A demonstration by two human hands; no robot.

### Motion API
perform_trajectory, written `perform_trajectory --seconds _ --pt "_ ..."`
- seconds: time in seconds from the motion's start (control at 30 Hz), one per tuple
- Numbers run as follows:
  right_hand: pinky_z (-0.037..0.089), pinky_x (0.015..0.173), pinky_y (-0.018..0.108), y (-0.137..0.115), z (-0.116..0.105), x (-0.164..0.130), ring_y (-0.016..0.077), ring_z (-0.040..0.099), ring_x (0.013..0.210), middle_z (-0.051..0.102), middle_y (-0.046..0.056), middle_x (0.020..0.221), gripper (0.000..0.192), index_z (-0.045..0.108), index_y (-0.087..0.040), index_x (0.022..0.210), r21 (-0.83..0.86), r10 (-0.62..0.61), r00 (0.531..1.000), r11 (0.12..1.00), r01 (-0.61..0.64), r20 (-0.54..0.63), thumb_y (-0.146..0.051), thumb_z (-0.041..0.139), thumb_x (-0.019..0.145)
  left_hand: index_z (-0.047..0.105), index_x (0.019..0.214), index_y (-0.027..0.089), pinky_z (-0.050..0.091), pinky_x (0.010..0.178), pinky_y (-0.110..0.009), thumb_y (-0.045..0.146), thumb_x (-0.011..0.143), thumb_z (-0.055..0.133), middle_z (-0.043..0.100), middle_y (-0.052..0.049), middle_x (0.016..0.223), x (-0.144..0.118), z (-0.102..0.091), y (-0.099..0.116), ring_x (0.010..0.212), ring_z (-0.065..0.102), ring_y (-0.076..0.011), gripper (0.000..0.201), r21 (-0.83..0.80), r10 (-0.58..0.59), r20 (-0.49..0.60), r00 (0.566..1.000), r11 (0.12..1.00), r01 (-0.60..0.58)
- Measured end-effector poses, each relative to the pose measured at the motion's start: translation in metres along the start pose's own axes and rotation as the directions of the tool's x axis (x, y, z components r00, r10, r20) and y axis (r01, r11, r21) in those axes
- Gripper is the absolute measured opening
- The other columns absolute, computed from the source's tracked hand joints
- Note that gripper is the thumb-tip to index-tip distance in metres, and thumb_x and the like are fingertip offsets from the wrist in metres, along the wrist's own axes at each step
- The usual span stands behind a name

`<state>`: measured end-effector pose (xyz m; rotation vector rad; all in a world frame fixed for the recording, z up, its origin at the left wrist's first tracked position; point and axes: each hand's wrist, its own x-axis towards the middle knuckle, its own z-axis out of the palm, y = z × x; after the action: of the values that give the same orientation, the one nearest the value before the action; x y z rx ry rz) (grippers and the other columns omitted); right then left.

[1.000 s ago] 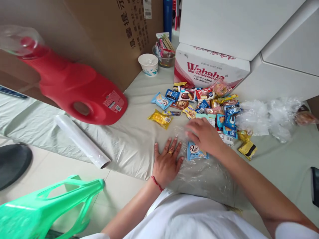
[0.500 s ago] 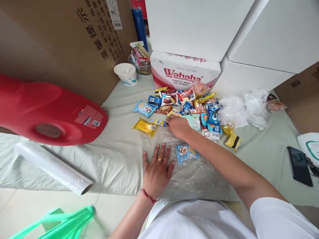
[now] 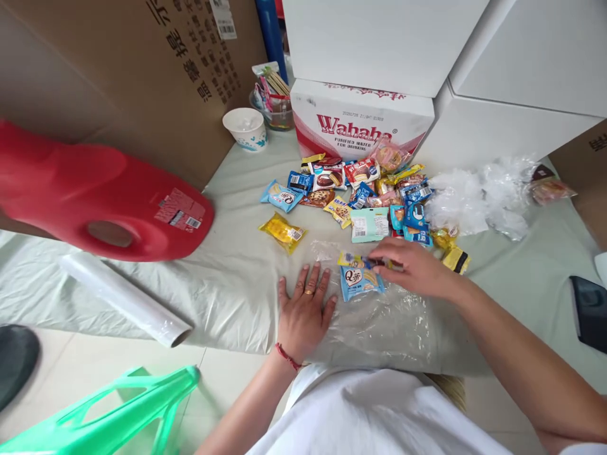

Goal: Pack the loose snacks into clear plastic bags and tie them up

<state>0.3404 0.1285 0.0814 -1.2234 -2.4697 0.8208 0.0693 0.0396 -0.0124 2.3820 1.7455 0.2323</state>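
My right hand (image 3: 410, 265) pinches a small yellow-and-blue snack stick (image 3: 353, 260) by its right end. The stick lies across the top of a light blue snack packet (image 3: 361, 283), which rests on a sheet of clear plastic film (image 3: 393, 328). Flat on the cloth and the film's left edge lies my left hand (image 3: 306, 309), fingers spread, holding nothing. Beyond the hands is a pile of wrapped snacks, with a pale green packet (image 3: 370, 225) nearest my right hand. A yellow packet (image 3: 282, 232) sits apart, past my left fingertips.
Against the pile's back stands a Wahaha carton (image 3: 360, 120). Crumpled clear bags (image 3: 458, 199) lie to the right, a phone (image 3: 590, 309) farther right. On the left are a red jug (image 3: 109, 202), a film roll (image 3: 123, 300), a paper cup (image 3: 246, 129) and a green stool (image 3: 123, 411).
My right hand has picked the snack stick off the cloth by the pile and brought it right and nearer, over the light blue packet. My left hand stays flat. The view has shifted slightly.
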Motion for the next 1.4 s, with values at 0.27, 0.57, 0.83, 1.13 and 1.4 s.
perform_trajectory --seconds 0.27,0.57,0.83,1.13,1.4 --pt "0.043 0.107 0.053 -0.012 0.041 -0.001 0.0365 0.051 0.127 0.061 0.019 0.136 0.055 0.061 -0.015 0.139 -0.377 -0.031 0.993 0.924 0.071 0.111 -0.042 0.073 0.092 0.038 0.161 0.026 0.009 0.127 -0.069 0.045 0.107 0.036 0.035 -0.010 0.168 0.000 0.001 0.002 0.156 0.034 -0.0325 0.057 0.067 0.016 0.005 1.000 0.998 -0.016" --pt "0.027 0.122 0.057 -0.014 0.053 -0.014 0.0367 0.043 0.136 0.062 0.021 0.129 0.053 0.058 -0.010 0.138 -0.440 -0.078 0.997 0.894 0.079 0.019 -0.037 0.070 0.094 0.043 0.159 0.028 0.016 0.125 -0.070 0.044 0.106 0.038 0.036 -0.009 0.168 0.001 0.002 0.003 0.154 0.038 -0.0350 0.055 0.118 0.017 -0.005 1.000 0.993 -0.016" --pt "0.022 0.122 0.065 -0.027 0.067 -0.032 0.0369 0.042 0.140 0.061 0.023 0.135 0.054 0.054 -0.011 0.144 -0.402 0.015 0.999 0.916 -0.002 0.028 -0.033 0.067 0.096 0.035 0.162 0.027 0.013 0.127 -0.065 0.042 0.107 0.039 0.037 -0.011 0.167 -0.002 0.004 -0.002 0.154 0.038 -0.0327 0.058 0.068 0.026 -0.037 0.999 0.997 -0.024" --pt "0.029 0.118 0.065 -0.023 0.059 -0.036 0.0366 0.043 0.137 0.060 0.019 0.138 0.058 0.054 -0.015 0.144 -0.285 -0.107 0.992 0.955 0.084 -0.066 -0.042 0.069 0.095 0.041 0.156 0.020 0.036 0.119 -0.065 0.029 0.099 0.058 0.043 -0.022 0.162 -0.001 -0.014 -0.014 0.155 0.034 -0.0404 0.061 -0.107 0.025 -0.309 0.951 0.992 -0.061" --pt "0.053 0.080 0.038 -0.030 0.060 -0.142 0.0241 0.056 0.096 0.064 0.008 0.090 0.010 0.067 -0.018 0.103 -0.076 -0.122 0.985 0.991 0.113 -0.121 -0.022 0.059 0.101 0.059 0.110 0.017 0.060 0.101 -0.043 0.011 0.092 0.061 0.068 -0.015 0.117 -0.051 -0.042 -0.024 0.134 0.060 -0.0309 0.019 -0.283 0.556 -0.357 0.750 0.701 -0.655"
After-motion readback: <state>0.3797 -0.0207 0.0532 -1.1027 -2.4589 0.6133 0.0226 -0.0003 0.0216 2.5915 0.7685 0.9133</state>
